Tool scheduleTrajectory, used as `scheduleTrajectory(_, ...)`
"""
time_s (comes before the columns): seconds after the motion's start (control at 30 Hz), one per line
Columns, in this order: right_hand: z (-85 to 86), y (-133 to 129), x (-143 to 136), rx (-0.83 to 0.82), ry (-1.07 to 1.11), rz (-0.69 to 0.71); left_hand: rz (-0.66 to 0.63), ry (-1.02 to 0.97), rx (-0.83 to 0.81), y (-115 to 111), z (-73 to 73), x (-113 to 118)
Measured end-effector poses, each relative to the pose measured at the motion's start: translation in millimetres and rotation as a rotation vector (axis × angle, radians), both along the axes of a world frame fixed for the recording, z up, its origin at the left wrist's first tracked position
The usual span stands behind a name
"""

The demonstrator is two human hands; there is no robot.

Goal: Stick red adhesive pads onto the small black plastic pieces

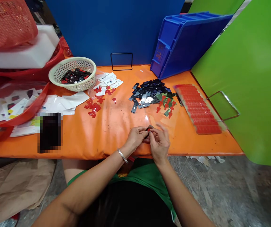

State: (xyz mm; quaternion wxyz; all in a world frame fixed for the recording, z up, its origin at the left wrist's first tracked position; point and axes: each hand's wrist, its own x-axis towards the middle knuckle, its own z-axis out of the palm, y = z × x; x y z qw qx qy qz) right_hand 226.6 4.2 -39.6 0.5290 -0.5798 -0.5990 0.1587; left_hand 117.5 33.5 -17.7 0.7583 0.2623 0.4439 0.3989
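Near the table's front edge, my left hand (136, 138) pinches a small flat black piece (147, 128) with a bit of red on it. My right hand (159, 143) meets it from the other side, thumb and finger closed at the red part; its other fingers are partly raised and blurred. The fingers hide much of the piece. Beyond my hands lies a heap of flat black pieces (153, 90). Several red cross-shaped pieces (170, 105) and dark green ones lie at its right side. More red pieces (94, 107) are scattered to the left.
A cream basket (91, 74) with black and red pieces stands back left, beside red baskets (37, 102) and papers (71, 101). A tray of red strips (198, 108) lies right. A blue crate (185, 44) leans behind. Wire handles (121, 69) stand on the panels.
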Motion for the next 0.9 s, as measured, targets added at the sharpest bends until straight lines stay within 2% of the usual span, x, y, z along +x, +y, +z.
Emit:
scheduleTrajectory(0.17,6.1,8,4,-0.035,0.030,-0.070,-0.025,-0.009,-0.004,0,-2.5,0)
scheduleTrajectory(0.43,6.5,14,4,-0.072,0.078,-0.051,-0.027,-0.033,0.002,1,-7.5,-1)
scheduleTrajectory(0.9,5.8,16,5,-0.094,0.055,-0.069,-0.041,-0.050,-0.004,1,-5.7,-3)
